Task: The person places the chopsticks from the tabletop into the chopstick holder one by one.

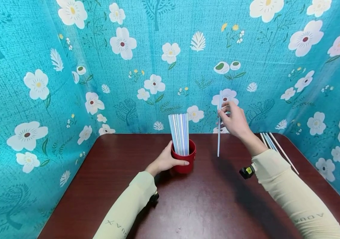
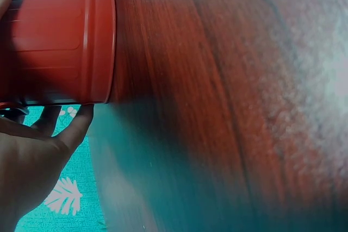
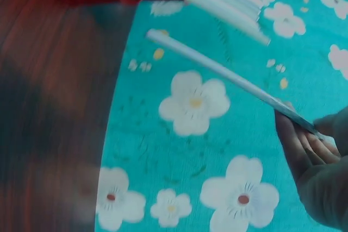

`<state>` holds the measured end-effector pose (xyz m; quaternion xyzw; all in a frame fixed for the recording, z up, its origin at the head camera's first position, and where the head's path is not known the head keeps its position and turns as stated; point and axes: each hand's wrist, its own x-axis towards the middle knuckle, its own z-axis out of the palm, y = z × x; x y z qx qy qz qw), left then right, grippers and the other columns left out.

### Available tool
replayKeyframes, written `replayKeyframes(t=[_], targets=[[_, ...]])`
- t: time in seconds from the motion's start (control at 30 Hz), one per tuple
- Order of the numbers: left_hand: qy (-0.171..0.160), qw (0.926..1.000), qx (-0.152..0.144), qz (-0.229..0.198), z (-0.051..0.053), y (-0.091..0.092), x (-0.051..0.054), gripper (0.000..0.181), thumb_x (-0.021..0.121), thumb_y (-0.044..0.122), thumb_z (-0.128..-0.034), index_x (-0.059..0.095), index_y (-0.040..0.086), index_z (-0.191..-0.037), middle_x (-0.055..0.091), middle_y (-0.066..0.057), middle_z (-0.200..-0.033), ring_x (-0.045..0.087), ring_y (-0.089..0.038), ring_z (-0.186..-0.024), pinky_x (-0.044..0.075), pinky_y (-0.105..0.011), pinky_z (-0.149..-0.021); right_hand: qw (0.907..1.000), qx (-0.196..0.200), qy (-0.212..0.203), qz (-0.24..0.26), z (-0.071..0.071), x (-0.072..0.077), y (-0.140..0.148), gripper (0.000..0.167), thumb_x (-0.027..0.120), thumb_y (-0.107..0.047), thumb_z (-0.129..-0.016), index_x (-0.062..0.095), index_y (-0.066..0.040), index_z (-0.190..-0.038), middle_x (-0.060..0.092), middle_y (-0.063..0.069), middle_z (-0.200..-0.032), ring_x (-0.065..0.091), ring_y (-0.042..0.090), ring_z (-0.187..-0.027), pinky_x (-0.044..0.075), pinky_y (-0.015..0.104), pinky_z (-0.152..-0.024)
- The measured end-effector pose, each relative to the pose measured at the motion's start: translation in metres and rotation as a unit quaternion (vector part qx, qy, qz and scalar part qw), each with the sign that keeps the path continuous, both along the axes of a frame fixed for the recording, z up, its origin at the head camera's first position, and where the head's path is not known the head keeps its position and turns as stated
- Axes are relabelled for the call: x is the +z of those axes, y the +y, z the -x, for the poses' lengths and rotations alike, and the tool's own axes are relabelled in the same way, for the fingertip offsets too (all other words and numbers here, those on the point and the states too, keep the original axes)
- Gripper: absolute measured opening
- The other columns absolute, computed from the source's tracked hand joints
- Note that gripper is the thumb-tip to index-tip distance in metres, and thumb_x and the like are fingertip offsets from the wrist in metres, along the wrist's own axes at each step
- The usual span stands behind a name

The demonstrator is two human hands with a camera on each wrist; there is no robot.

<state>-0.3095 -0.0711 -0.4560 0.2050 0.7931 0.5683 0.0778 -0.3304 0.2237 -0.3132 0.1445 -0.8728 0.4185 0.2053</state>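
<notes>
dk brown tbl (image 1: 199, 196), teal floral cloth (image 1: 158, 68) bhnd

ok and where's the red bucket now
In the head view, the red bucket stands on the table toward its far edge, left of the right hand, gripped by the left hand, with pale sticks inside.

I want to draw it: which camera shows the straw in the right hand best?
The head view: it shows both ends of the straw, pinched in the right hand. The right wrist view shows its lower end closer, not the upper. The left wrist view doesn't show it.
</notes>
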Motion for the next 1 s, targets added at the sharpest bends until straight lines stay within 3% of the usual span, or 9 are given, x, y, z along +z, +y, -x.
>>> replayKeyframes(t=[0.13,0.3,0.43,0.57,0.7,0.87,1.0], targets=[[0.002,1.0,0.001,-0.001,0.0,0.0,0.0,0.091,0.091,0.032,-0.0761,0.035,0.031,-0.148,0.052,0.006,-0.142,0.049,-0.02,-0.13,0.057,-0.043,-0.093,0.9966,0.001,0.022,0.079,-0.002,0.005,-0.016,0.033,0.056,-0.02,-0.106,0.05,0.002,-0.13,0.07,0.019,-0.104,0.076,0.032,-0.084,0.062,0.034,-0.066],[0.002,1.0,0.004,-0.001,0.0,0.0,-0.001,0.092,0.092,0.033,-0.0757,0.035,0.031,-0.148,0.052,0.007,-0.142,0.049,-0.019,-0.129,0.057,-0.043,-0.094,0.9839,0.045,0.031,0.17,-0.001,0.007,-0.037,0.033,0.058,-0.016,-0.105,0.047,0.003,-0.129,0.066,0.026,-0.106,0.076,0.026,-0.077,0.062,0.037,-0.066],[-0.002,1.0,0.004,-0.002,-0.001,0.001,-0.003,0.092,0.092,0.032,-0.0755,0.035,0.031,-0.148,0.052,0.007,-0.143,0.049,-0.019,-0.13,0.057,-0.043,-0.094,0.9838,0.046,0.037,0.169,-0.004,0.006,-0.052,0.036,0.059,-0.011,-0.104,0.045,0.007,-0.133,0.066,0.027,-0.107,0.075,0.03,-0.08,0.062,0.031,-0.064],[-0.005,1.0,0.005,-0.002,-0.003,0.002,-0.005,0.093,0.092,0.033,-0.0752,0.035,0.031,-0.148,0.052,0.006,-0.142,0.049,-0.019,-0.13,0.057,-0.043,-0.093,0.9858,0.04,0.035,0.159,-0.018,0.008,-0.064,0.036,0.057,-0.002,-0.103,0.043,0.012,-0.133,0.065,0.032,-0.109,0.072,0.044,-0.09,0.06,0.023,-0.065],[-0.011,0.9999,0.004,-0.006,-0.003,0.003,-0.004,0.094,0.092,0.029,-0.0762,0.034,0.029,-0.15,0.051,0.003,-0.144,0.048,-0.022,-0.132,0.057,-0.045,-0.093,0.9865,0.045,0.029,0.155,-0.027,0.004,-0.064,0.036,0.055,0.001,-0.102,0.039,0.012,-0.132,0.061,0.033,-0.109,0.071,0.046,-0.092,0.06,0.022,-0.067],[-0.006,1.0,0.002,-0.004,-0.002,0.002,-0.001,0.095,0.092,0.028,-0.0763,0.033,0.029,-0.151,0.05,0.003,-0.146,0.047,-0.022,-0.132,0.057,-0.046,-0.095,0.9841,0.091,0.03,0.15,-0.011,-0.019,-0.057,0.034,0.054,-0.003,-0.104,0.038,0.005,-0.133,0.062,0.03,-0.106,0.07,0.047,-0.09,0.062,0.028,-0.072],[0.003,1.0,0.007,-0.002,0.0,0.002,-0.002,0.094,0.092,0.032,-0.0759,0.034,0.031,-0.15,0.051,0.005,-0.144,0.049,-0.02,-0.13,0.055,-0.045,-0.098,0.985,0.123,0.041,0.113,0.0,-0.038,-0.06,0.034,0.055,-0.008,-0.105,0.039,-0.001,-0.134,0.067,0.024,-0.103,0.071,0.04,-0.091,0.062,0.035,-0.074]])
